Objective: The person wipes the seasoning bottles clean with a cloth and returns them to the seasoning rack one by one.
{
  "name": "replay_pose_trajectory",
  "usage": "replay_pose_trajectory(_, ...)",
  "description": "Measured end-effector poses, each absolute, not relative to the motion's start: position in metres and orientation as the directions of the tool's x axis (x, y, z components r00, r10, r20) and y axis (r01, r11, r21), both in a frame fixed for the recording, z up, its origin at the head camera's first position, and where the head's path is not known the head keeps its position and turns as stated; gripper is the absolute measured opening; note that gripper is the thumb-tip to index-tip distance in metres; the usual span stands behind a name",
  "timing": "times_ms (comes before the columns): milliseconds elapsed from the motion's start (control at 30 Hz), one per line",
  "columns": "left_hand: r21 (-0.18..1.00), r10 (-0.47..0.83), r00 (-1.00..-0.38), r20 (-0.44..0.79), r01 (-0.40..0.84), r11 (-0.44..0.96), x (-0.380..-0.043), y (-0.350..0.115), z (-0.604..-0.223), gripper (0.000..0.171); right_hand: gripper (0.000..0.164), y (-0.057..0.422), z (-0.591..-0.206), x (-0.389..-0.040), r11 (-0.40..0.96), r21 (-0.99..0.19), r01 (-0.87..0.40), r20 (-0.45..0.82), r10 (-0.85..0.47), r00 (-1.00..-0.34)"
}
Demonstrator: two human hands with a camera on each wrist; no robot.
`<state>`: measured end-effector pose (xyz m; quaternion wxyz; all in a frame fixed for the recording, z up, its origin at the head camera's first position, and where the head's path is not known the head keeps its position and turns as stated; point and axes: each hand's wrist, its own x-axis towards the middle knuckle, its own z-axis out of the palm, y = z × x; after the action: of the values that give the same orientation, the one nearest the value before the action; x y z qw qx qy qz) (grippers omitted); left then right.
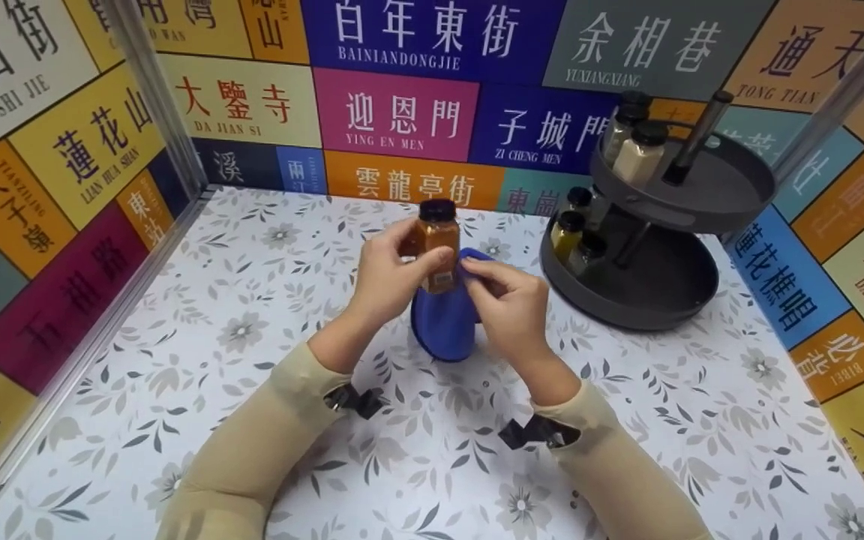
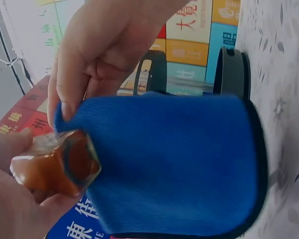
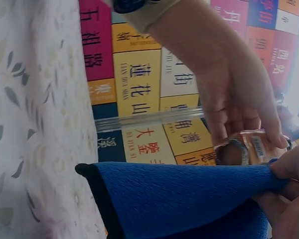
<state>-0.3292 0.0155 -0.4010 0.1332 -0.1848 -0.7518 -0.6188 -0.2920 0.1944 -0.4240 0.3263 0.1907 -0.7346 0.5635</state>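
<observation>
My left hand point(image 1: 391, 270) grips a small glass spice jar point(image 1: 439, 244) with a black lid and orange-brown contents, held upright above the table. Beside it my right hand point(image 1: 511, 300) pinches the top edge of a blue cloth point(image 1: 443, 322) with dark trim, which hangs down below the jar. In the left wrist view the cloth point(image 2: 174, 164) spreads wide next to the base of the jar point(image 2: 55, 164). The right wrist view shows the jar point(image 3: 254, 147) just behind the pinched corner of the cloth point(image 3: 179, 194), a label on its side.
At the right stands a dark two-tier round rack point(image 1: 631, 304). A jar with pale contents point(image 1: 638, 157) is on its upper tier, and several jars, one with yellow contents point(image 1: 567, 232), stand on the lower. Sign-printed walls point(image 1: 394, 112) enclose the floral-patterned table point(image 1: 237, 390).
</observation>
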Motion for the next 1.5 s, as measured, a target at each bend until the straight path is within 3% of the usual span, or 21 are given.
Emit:
replay_pose_trajectory(167, 0.880, 0.315, -0.867, 0.386, 0.449, 0.157, -0.325, 0.019, -0.404, 0.041, 0.020, 0.206, -0.413, -0.292, 0.201, -0.736, -0.646, 0.676, 0.176, -0.716)
replay_pose_trajectory(300, 0.868, 0.381, -0.836, 0.395, 0.475, 0.145, -0.325, 0.020, -0.404, 0.045, 0.021, 0.213, -0.411, -0.296, 0.131, -0.761, -0.635, 0.648, 0.167, -0.743)
replay_pose_trajectory(667, 0.883, 0.265, -0.859, 0.438, 0.466, 0.053, -0.323, 0.017, -0.406, 0.046, 0.020, 0.212, -0.421, -0.302, 0.132, -0.877, -0.463, 0.472, 0.051, -0.880)
replay_pose_trajectory(1000, 0.867, 0.070, -0.868, 0.492, 0.496, 0.042, -0.328, 0.018, -0.408, 0.047, 0.019, 0.207, -0.420, -0.302, 0.192, -0.911, -0.364, 0.379, 0.045, -0.924)
replay_pose_trajectory(1200, 0.859, 0.103, -0.861, 0.499, 0.507, 0.071, -0.326, 0.020, -0.410, 0.053, 0.020, 0.209, -0.409, -0.295, 0.154, -0.931, -0.331, 0.344, 0.071, -0.936)
replay_pose_trajectory(1333, 0.856, 0.165, -0.858, 0.485, 0.505, 0.109, -0.325, 0.026, -0.416, 0.055, 0.021, 0.216, -0.401, -0.294, 0.041, -0.952, -0.305, 0.308, 0.132, -0.942)
replay_pose_trajectory(1500, 0.828, 0.217, -0.841, 0.496, 0.533, 0.174, -0.328, 0.028, -0.421, 0.054, 0.021, 0.218, -0.397, -0.294, -0.086, -0.928, -0.364, 0.344, 0.186, -0.920)
